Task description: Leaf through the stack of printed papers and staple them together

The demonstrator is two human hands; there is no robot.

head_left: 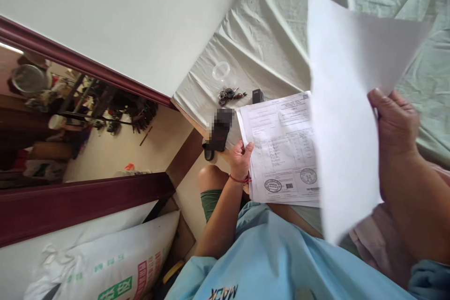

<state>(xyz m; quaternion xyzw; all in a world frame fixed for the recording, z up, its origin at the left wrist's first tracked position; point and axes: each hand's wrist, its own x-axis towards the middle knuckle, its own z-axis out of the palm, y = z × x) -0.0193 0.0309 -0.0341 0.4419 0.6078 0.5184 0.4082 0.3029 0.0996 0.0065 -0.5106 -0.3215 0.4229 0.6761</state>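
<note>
My left hand [241,158] grips the left edge of several printed sheets of paper [281,159], thumb on top, fingers partly beneath. The top sheet carries a table, small text and round and oval stamps. My right hand [397,117] is closed on the right edge of a single white sheet of paper [346,103], raised and curved above the others. The side of it facing me looks blank, and it covers the right part of the printed sheets. Just left of the papers lies a dark phone-like object [221,133], partly blurred out.
On the wrinkled pale bed sheet [277,33] lie a bunch of keys [230,96], a clear round plastic container [221,71] and a small black object [258,96]. A white wall [123,18] and dark red door frame [87,75] stand left. A printed white sack [119,253] is at lower left.
</note>
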